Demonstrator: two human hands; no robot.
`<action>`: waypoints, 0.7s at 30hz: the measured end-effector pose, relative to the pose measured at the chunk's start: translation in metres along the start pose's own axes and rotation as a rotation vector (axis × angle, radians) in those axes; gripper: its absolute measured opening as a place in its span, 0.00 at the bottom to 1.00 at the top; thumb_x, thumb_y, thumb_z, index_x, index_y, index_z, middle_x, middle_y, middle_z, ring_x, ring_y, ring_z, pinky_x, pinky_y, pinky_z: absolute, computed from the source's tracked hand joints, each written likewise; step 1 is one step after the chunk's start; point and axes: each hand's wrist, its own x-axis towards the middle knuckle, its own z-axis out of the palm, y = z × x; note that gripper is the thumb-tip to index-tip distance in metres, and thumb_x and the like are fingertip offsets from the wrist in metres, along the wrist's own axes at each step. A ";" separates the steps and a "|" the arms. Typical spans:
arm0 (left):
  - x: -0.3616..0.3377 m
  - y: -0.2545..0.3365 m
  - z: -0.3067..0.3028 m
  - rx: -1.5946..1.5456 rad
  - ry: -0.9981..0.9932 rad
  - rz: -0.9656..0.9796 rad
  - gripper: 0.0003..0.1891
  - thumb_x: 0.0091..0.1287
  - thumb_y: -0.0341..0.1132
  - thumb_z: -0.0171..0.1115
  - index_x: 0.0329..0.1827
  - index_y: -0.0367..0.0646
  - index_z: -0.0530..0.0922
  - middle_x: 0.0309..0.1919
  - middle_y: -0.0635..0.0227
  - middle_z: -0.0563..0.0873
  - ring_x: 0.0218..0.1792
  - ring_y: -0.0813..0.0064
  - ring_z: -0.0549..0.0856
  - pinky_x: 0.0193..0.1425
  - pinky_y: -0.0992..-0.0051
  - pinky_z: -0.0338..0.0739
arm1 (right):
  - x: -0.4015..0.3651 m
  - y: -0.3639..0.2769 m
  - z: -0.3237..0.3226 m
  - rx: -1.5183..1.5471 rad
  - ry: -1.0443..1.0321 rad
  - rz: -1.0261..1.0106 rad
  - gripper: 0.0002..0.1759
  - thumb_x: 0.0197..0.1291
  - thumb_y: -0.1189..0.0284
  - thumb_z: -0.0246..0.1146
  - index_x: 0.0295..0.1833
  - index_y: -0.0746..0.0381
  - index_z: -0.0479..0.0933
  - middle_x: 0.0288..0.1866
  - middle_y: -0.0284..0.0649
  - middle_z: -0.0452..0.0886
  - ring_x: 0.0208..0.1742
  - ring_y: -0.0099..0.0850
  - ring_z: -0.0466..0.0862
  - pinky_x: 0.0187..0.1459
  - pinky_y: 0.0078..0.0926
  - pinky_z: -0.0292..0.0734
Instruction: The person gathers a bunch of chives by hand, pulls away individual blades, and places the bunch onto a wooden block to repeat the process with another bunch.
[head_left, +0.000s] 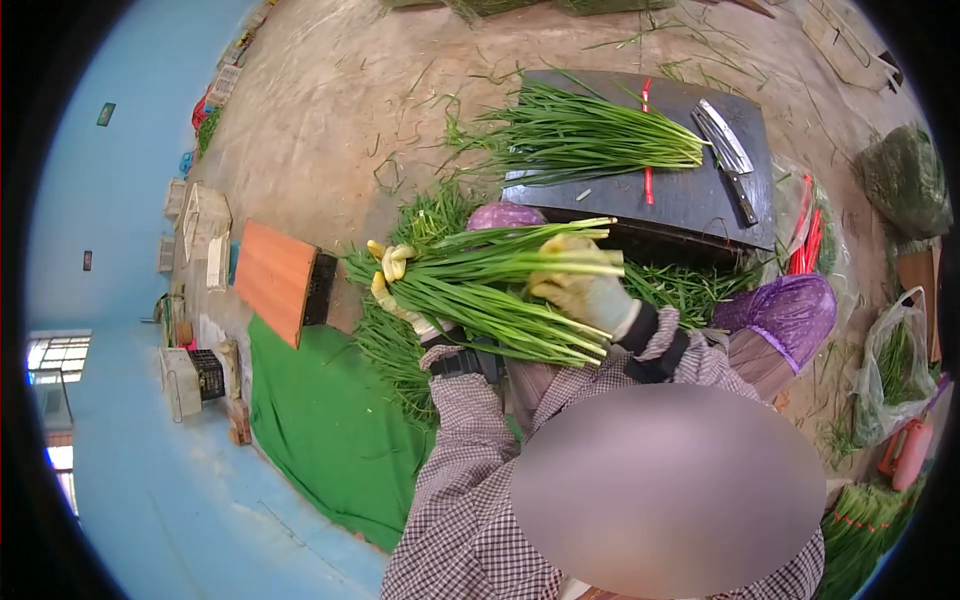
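Both gloved hands closed round a chive bunch (500, 290) held level near my chest, L hand (397, 278) at its left end, R hand (585, 293) mid-stalk; prob. squaring it up, so next needs steady grip toward far dark board (690, 205) w/ cleaver (722, 145).

Single head-worn view, wide fisheye, looking forward and steeply down, close over the hands (585, 290), dark desk (690, 200) just beyond, floor (330, 110) around.

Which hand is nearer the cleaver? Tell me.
Right. The right hand grips the green bundle below-left of the cleaver; the left hand holds the bundle's other end, much farther left.
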 end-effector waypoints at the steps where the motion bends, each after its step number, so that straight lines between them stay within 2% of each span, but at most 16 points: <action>1: -0.002 0.000 0.004 0.032 0.055 0.051 0.22 0.67 0.25 0.60 0.65 0.32 0.74 0.29 0.73 0.73 0.34 0.76 0.74 0.59 0.70 0.79 | 0.007 -0.002 -0.021 0.098 0.014 -0.051 0.08 0.59 0.67 0.69 0.40 0.59 0.83 0.41 0.39 0.82 0.49 0.38 0.80 0.58 0.36 0.77; 2: -0.005 0.000 0.007 0.063 0.112 0.101 0.22 0.67 0.25 0.58 0.65 0.32 0.74 0.29 0.73 0.72 0.34 0.76 0.73 0.57 0.68 0.78 | 0.003 -0.001 -0.035 0.206 0.068 0.007 0.06 0.62 0.69 0.68 0.38 0.60 0.81 0.44 0.39 0.83 0.45 0.34 0.82 0.54 0.32 0.78; 4: -0.009 0.004 0.001 0.071 0.162 0.140 0.22 0.67 0.25 0.56 0.65 0.33 0.74 0.29 0.73 0.71 0.34 0.76 0.73 0.56 0.67 0.78 | -0.014 -0.010 -0.071 0.933 0.097 0.486 0.06 0.70 0.70 0.63 0.41 0.62 0.79 0.44 0.41 0.83 0.40 0.31 0.82 0.49 0.29 0.80; 6: -0.008 0.026 -0.025 0.029 0.143 0.111 0.23 0.67 0.26 0.56 0.66 0.34 0.74 0.30 0.73 0.71 0.34 0.76 0.73 0.58 0.66 0.78 | -0.040 0.002 -0.104 1.165 0.096 0.438 0.10 0.74 0.67 0.61 0.45 0.63 0.77 0.42 0.44 0.83 0.37 0.28 0.82 0.45 0.27 0.81; 8: -0.011 0.033 -0.039 0.010 0.129 0.073 0.24 0.67 0.26 0.57 0.67 0.33 0.74 0.29 0.73 0.73 0.34 0.75 0.74 0.59 0.69 0.79 | -0.076 0.022 -0.134 1.232 -0.022 0.514 0.13 0.74 0.64 0.61 0.44 0.64 0.75 0.41 0.46 0.82 0.37 0.28 0.81 0.45 0.27 0.81; 9: -0.012 0.034 -0.042 0.021 0.140 0.073 0.24 0.67 0.26 0.57 0.67 0.33 0.75 0.29 0.73 0.73 0.33 0.75 0.75 0.58 0.69 0.79 | -0.095 0.034 -0.141 1.100 -0.126 0.657 0.18 0.73 0.59 0.63 0.51 0.65 0.79 0.43 0.46 0.83 0.38 0.28 0.82 0.44 0.26 0.80; 12: -0.015 0.021 -0.038 -0.002 0.167 0.061 0.23 0.67 0.26 0.56 0.66 0.33 0.76 0.28 0.72 0.74 0.33 0.75 0.76 0.57 0.72 0.80 | -0.122 0.059 -0.117 0.307 -0.572 0.867 0.25 0.72 0.56 0.63 0.63 0.65 0.79 0.48 0.47 0.86 0.43 0.32 0.86 0.48 0.28 0.81; 13: -0.014 0.021 -0.040 -0.010 0.160 0.043 0.23 0.67 0.26 0.56 0.66 0.33 0.76 0.28 0.72 0.74 0.33 0.75 0.76 0.57 0.72 0.80 | -0.120 0.052 -0.103 0.055 -0.559 0.674 0.30 0.71 0.53 0.63 0.70 0.61 0.76 0.56 0.46 0.86 0.51 0.35 0.87 0.54 0.29 0.81; 14: -0.014 0.021 -0.042 -0.018 0.151 0.028 0.23 0.67 0.26 0.56 0.66 0.33 0.76 0.28 0.72 0.74 0.33 0.75 0.76 0.57 0.72 0.80 | -0.116 0.052 -0.086 0.140 -0.458 0.550 0.29 0.71 0.55 0.64 0.68 0.62 0.77 0.62 0.46 0.84 0.59 0.36 0.85 0.60 0.32 0.79; 15: -0.014 0.020 -0.044 -0.023 0.157 0.023 0.23 0.67 0.26 0.56 0.65 0.33 0.76 0.28 0.72 0.74 0.32 0.75 0.76 0.56 0.72 0.80 | -0.103 0.045 -0.071 0.567 -0.361 0.708 0.30 0.70 0.57 0.65 0.71 0.61 0.74 0.64 0.45 0.83 0.64 0.34 0.82 0.65 0.32 0.77; 16: -0.014 0.020 -0.044 -0.026 0.160 0.020 0.23 0.67 0.26 0.56 0.65 0.32 0.76 0.27 0.72 0.74 0.32 0.75 0.75 0.56 0.72 0.79 | -0.090 0.038 -0.059 0.625 -0.338 0.748 0.31 0.70 0.60 0.66 0.74 0.62 0.71 0.62 0.46 0.83 0.67 0.34 0.80 0.68 0.32 0.75; 17: -0.012 0.019 -0.043 -0.031 0.160 0.018 0.22 0.66 0.26 0.56 0.65 0.32 0.76 0.27 0.72 0.74 0.31 0.75 0.75 0.56 0.72 0.79 | -0.072 0.023 -0.051 0.566 -0.299 0.704 0.32 0.70 0.61 0.66 0.75 0.62 0.68 0.61 0.47 0.83 0.63 0.35 0.82 0.66 0.32 0.76; 18: -0.012 0.018 -0.041 -0.003 0.162 0.028 0.23 0.66 0.26 0.56 0.65 0.32 0.76 0.27 0.72 0.74 0.31 0.75 0.75 0.56 0.72 0.79 | -0.076 0.038 -0.021 0.335 -0.174 0.457 0.29 0.71 0.62 0.66 0.72 0.62 0.71 0.59 0.47 0.84 0.58 0.38 0.84 0.63 0.32 0.77; 20: -0.011 0.015 -0.037 0.050 0.171 0.044 0.23 0.66 0.25 0.56 0.65 0.32 0.76 0.27 0.73 0.73 0.30 0.75 0.74 0.55 0.72 0.79 | -0.064 0.034 0.000 0.974 -0.123 0.699 0.23 0.71 0.62 0.65 0.66 0.63 0.77 0.55 0.47 0.86 0.54 0.39 0.85 0.59 0.34 0.78; 21: -0.010 0.015 -0.037 0.040 0.146 0.030 0.23 0.66 0.25 0.55 0.65 0.32 0.76 0.26 0.73 0.73 0.30 0.76 0.74 0.55 0.72 0.79 | -0.061 0.033 -0.003 0.828 -0.118 0.626 0.21 0.72 0.62 0.64 0.63 0.63 0.79 0.54 0.46 0.86 0.53 0.39 0.86 0.57 0.33 0.78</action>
